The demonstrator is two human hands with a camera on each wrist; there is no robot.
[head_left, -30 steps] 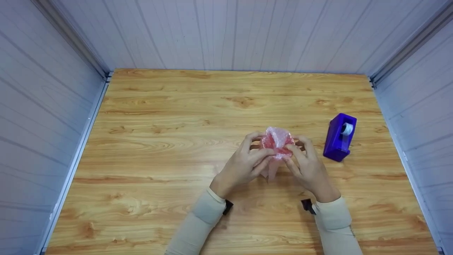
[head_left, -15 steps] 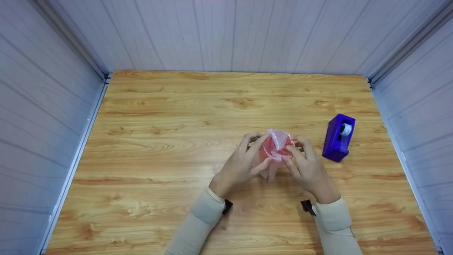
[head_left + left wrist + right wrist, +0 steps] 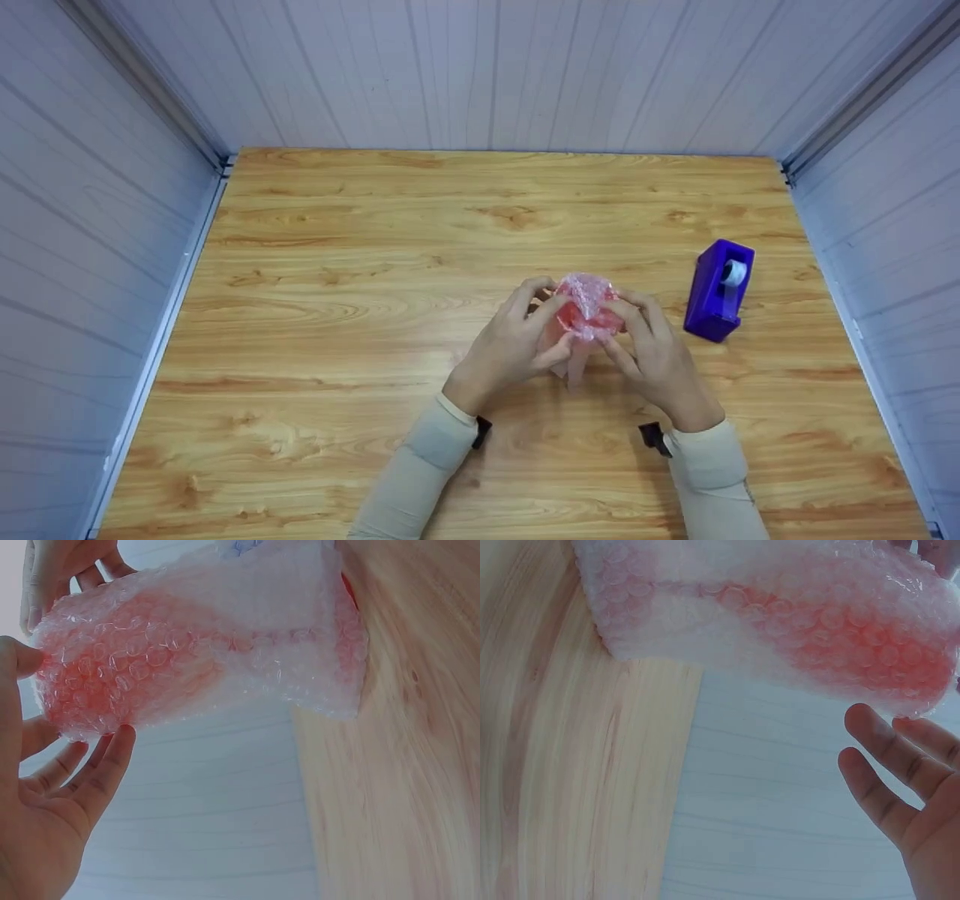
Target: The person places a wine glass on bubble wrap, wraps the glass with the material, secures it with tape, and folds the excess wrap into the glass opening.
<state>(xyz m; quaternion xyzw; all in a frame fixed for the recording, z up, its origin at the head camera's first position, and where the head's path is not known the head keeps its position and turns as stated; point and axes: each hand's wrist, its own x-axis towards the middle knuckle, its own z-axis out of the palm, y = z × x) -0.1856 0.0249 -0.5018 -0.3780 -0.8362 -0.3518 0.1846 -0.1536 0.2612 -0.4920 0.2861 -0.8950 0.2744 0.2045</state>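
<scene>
A red goblet-shaped thing stands on the table inside clear bubble wrap [image 3: 262,607]. In the left wrist view its wide upper part narrows to a stem, and a red edge [image 3: 349,591] peeks out at the foot. My left hand [image 3: 499,349] holds the left side of the wrapped top, with its index finger and thumb at the gathered film. From the right, my right hand [image 3: 660,364] holds the same top with index finger and thumb on the folded film; two of its other fingers [image 3: 881,739] extend below the wrap in the right wrist view. The wrap hides most of the red thing.
To the right of my right hand stands a purple tape dispenser [image 3: 709,304] with a roll of clear tape [image 3: 735,273]. The wood-grain table [image 3: 337,300] is bordered by pale panel walls [image 3: 465,75] at the back and both sides.
My left index finger and thumb have shifted at the rim, the finger now lying inward over the film. The top flap of bubble wrap has been pressed down and spread over the opening.
</scene>
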